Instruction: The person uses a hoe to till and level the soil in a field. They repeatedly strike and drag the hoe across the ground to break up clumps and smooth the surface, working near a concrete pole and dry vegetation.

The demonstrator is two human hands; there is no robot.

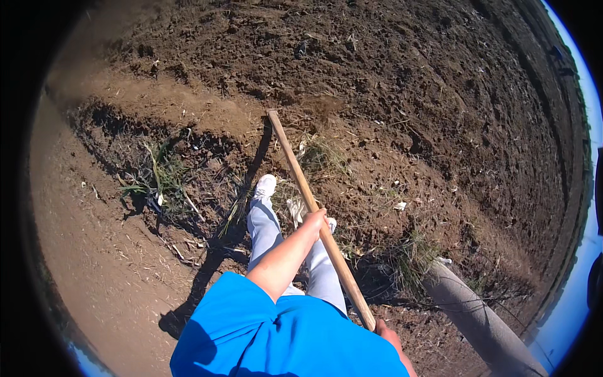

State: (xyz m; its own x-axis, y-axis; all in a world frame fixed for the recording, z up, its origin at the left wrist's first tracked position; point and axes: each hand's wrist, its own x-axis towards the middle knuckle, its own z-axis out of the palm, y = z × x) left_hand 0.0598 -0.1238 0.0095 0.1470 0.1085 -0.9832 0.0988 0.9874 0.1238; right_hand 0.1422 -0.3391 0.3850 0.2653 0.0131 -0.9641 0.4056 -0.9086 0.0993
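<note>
A long wooden handle [295,169] slants from my waist toward the dug earth ahead, like that of a hoe or similar tool; any head at its far end is too indistinct to make out. My left hand [314,220] is wrapped round its middle, and my right hand [386,333] holds it near the lower right end. Below the handle are my legs in light trousers [264,229] and a white shoe [266,186], among dry stalks and grass tufts [323,154].
Dark, cloddy soil [408,75] spreads ahead. A paler dirt strip [107,220] runs along the left, beside weeds [160,179]. A thick concrete post [465,311] with thin wires is at the lower right. Small dark shapes [559,60], too distant to identify, are at the upper right.
</note>
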